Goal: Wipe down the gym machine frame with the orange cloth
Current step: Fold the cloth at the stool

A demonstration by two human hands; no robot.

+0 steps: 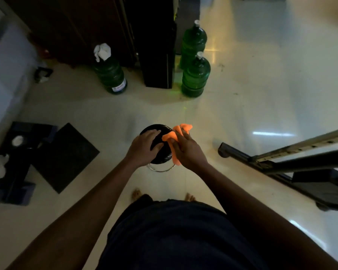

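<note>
**A:** What fills the scene, biggest thing first?

**B:** A pale, glossy tiled floor (252, 84), seen from above by the person standing on it. At its right edge lies the gym machine frame (281, 162), dark metal bars with one lighter rail drilled with holes. Nobody touches it; it sits well apart from the hands.

**A:** Any containers?

**B:** Three large green water jugs (195, 76) stand on the floor towards the far side, beside a dark cabinet (156, 45). Two are capped. The third, further left, has a white rag (102, 51) stuffed over its neck, probably as a stopper. How full they are, I cannot tell.

**A:** And the hands?

**B:** Both meet over a small round stool with a black seat (160, 152) and a chrome ring beneath, near the middle of the floor. The left hand (144, 147) lies spread on the seat, its grip flat and released, likely steadying the stool. The right hand (185, 149) has its grip clenched around the orange cloth (176, 133), which is bunched against the seat's right edge with a tail hanging down.

**A:** So the frame wipe?

**B:** Not yet begun, judging by the cloth's place.
</note>
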